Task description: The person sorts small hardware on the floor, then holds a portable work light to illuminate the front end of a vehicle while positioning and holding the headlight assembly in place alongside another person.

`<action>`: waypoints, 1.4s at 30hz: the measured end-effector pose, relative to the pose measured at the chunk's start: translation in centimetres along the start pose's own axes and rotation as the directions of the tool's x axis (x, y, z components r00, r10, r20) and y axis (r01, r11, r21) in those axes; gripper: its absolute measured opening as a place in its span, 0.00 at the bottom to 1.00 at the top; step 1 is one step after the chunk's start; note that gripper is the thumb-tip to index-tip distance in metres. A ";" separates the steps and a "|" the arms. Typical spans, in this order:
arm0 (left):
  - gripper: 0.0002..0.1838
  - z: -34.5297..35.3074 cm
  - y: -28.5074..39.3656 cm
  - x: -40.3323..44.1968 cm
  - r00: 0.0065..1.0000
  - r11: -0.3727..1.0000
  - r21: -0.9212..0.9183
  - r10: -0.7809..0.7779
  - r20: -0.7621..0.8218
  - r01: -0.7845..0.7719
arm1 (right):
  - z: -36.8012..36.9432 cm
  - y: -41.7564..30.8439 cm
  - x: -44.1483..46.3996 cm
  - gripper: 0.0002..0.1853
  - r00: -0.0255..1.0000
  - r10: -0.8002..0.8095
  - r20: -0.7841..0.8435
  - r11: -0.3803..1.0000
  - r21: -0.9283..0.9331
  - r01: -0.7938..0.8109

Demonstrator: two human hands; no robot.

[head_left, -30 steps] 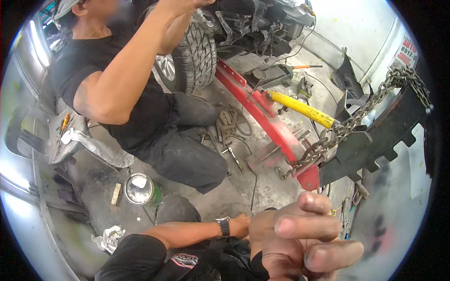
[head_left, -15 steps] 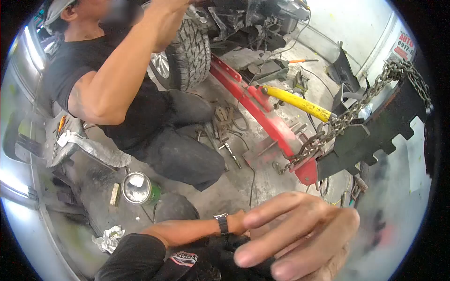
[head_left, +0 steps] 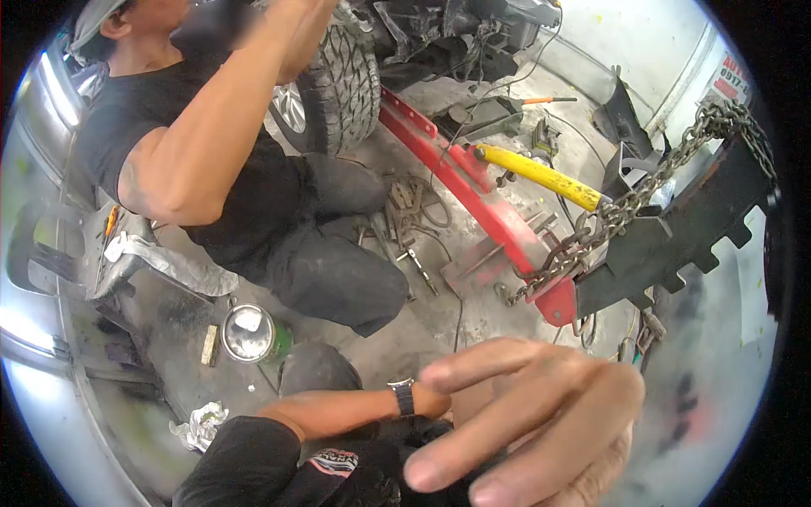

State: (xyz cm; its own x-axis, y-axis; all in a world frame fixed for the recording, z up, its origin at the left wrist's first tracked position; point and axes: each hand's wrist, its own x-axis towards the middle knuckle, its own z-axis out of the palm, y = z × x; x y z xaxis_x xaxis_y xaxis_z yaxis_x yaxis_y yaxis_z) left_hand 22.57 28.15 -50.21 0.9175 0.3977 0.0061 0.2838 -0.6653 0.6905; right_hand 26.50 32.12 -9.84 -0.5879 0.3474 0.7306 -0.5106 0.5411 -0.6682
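My right hand (head_left: 541, 414) is raised close to the camera at the lower right. Its fingers are spread and slightly bent, pointing left, with nothing seen between them. Behind it, near my lap, is my left hand (head_left: 433, 400), with a dark-strapped watch (head_left: 404, 395) on the wrist. The fingers of that hand are hidden by the right one, so what they hold, if anything, does not show. My black shirt (head_left: 245, 465) fills the bottom of the view. Neither hand visibly touches any tool.
A co-worker in black (head_left: 253, 203) crouches at the left by a tyre (head_left: 342, 93), arms raised. A red steel beam (head_left: 473, 207) with a yellow cylinder (head_left: 541, 177) and a chain (head_left: 625, 215) stretches right. A metal can (head_left: 247, 332) and a wrench-like tool (head_left: 420, 269) are on the floor.
My right hand has shifted slightly left, and its fingers have moved a little. The view has shifted slightly. The co-worker's arms stay raised.
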 end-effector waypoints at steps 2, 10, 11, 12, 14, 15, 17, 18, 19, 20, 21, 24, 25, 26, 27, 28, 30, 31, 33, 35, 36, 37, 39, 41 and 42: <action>0.34 0.1 0.1 0.2 0.999 1.000 -0.019 0.023 -0.024 -0.023 | -0.7 0.9 0.7 0.09 0.987 -0.116 0.107 0.991 0.084 0.107; 0.34 0.8 -1.4 -0.1 0.924 0.952 -0.134 0.222 -0.310 -0.273 | 2.7 4.2 0.9 0.12 0.839 -0.512 -0.186 0.856 -0.197 0.479; 0.33 0.6 -1.1 -0.3 0.960 0.980 -0.085 0.155 -0.234 -0.179 | 1.4 5.0 0.5 0.12 0.828 -0.548 -0.120 0.832 -0.183 0.524; 0.33 -0.2 -0.4 -0.6 0.984 0.996 -0.018 0.086 -0.153 -0.090 | 1.3 5.1 0.3 0.12 0.823 -0.556 -0.113 0.825 -0.191 0.532; 0.32 -1.6 0.7 -0.9 0.999 0.993 0.108 -0.037 0.001 0.036 | 1.9 4.7 -0.2 0.13 0.822 -0.545 -0.167 0.832 -0.232 0.505; 0.32 -2.2 1.1 -1.0 0.998 0.992 0.115 -0.055 0.038 0.050 | 1.9 4.6 -0.4 0.14 0.826 -0.540 -0.162 0.833 -0.246 0.496; 0.31 -3.5 1.7 -0.9 0.993 0.991 0.113 -0.077 0.089 0.067 | 0.7 4.7 -0.6 0.15 0.837 -0.541 -0.082 0.823 -0.258 0.506; 0.31 -4.1 2.1 -0.8 0.991 0.992 0.108 -0.079 0.107 0.067 | 0.4 4.1 -0.9 0.14 0.862 -0.502 -0.067 0.841 -0.269 0.469; 0.30 -4.6 2.5 -0.9 0.989 0.992 0.108 -0.086 0.124 0.072 | 0.0 3.5 -1.1 0.13 0.885 -0.462 -0.052 0.857 -0.282 0.431; 0.30 -5.1 2.7 -0.8 0.986 0.992 0.105 -0.087 0.140 0.073 | 0.5 1.8 -1.1 0.10 0.921 -0.377 -0.098 0.893 -0.302 0.333; 0.30 -5.7 3.1 -0.9 0.984 0.992 0.105 -0.090 0.152 0.074 | 0.4 2.0 -1.2 0.08 0.911 -0.380 -0.158 0.862 -0.418 0.287; 0.29 -6.6 3.7 -1.0 0.977 0.991 0.104 -0.101 0.186 0.083 | -2.0 5.9 -3.6 0.09 0.797 -0.493 -0.348 0.557 -0.830 -0.018; 0.29 -6.8 3.9 -1.2 0.975 0.991 0.102 -0.105 0.195 0.087 | -4.0 7.3 -6.1 0.09 0.741 -0.516 -0.430 0.406 -0.884 -0.230; 0.28 -7.0 4.0 -1.2 0.972 0.991 0.097 -0.112 0.206 0.093 | -5.3 8.9 -9.0 0.09 0.613 -0.392 -0.686 0.537 -0.712 -0.453; 0.28 -7.3 4.3 -1.2 0.970 0.991 0.092 -0.114 0.216 0.096 | -6.8 10.4 -12.5 0.09 0.432 -0.230 -0.872 0.619 -0.473 -0.627; 0.28 -7.5 4.5 -1.4 0.967 0.992 0.079 -0.115 0.226 0.099 | -9.0 12.3 -16.5 0.08 0.403 -0.234 -0.885 0.454 -0.466 -0.759; 0.28 -7.5 4.9 -1.7 0.969 0.994 0.056 -0.101 0.224 0.091 | -12.7 18.2 -27.6 0.09 0.259 -0.247 -0.934 0.491 -0.351 -0.798; 0.28 -7.1 4.8 -1.8 0.979 0.995 0.064 -0.086 0.186 0.075 | -12.5 19.9 -31.2 0.09 0.364 -0.366 -0.856 0.293 -0.478 -0.828; 0.28 -6.2 4.6 -1.9 0.991 0.996 0.080 -0.056 0.119 0.047 | -10.5 21.4 -36.7 0.10 0.412 -0.353 -0.840 0.076 -0.464 -0.883; 0.28 -5.7 4.2 -1.0 0.974 0.996 0.036 -0.088 0.208 0.082 | -9.8 21.9 -37.5 0.10 0.288 -0.181 -0.941 0.130 -0.313 -0.941; 0.28 -5.7 4.3 -0.8 0.960 0.995 0.013 -0.100 0.260 0.100 | -9.6 21.6 -37.3 0.10 0.243 -0.110 -0.964 0.194 -0.261 -0.946; 0.28 -5.6 4.5 -0.7 0.962 0.995 0.013 -0.097 0.254 0.097 | -9.4 21.4 -37.1 0.09 0.201 -0.037 -0.979 0.253 -0.204 -0.946; 0.27 -5.7 4.7 -0.6 0.964 0.996 0.022 -0.086 0.250 0.083 | -9.3 21.4 -36.4 0.09 0.270 -0.016 -0.963 0.247 -0.265 -0.932; 0.26 -6.0 4.9 -0.5 0.968 0.997 0.036 -0.078 0.240 0.071 | -9.6 21.8 -36.6 0.08 0.326 -0.019 -0.945 0.217 -0.322 -0.921; 0.26 -6.0 4.8 -0.3 0.964 0.996 0.034 -0.090 0.248 0.084 | -9.4 22.2 -37.1 0.08 0.346 -0.031 -0.938 0.190 -0.345 -0.919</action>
State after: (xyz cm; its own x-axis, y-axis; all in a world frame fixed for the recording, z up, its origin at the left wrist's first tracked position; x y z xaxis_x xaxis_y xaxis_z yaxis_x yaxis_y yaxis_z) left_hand 21.97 28.64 -42.53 0.9285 0.2865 -0.2361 0.3694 -0.6503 0.6638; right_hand 42.87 38.48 -50.42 0.4012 0.8214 0.4053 0.6597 0.0478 -0.7500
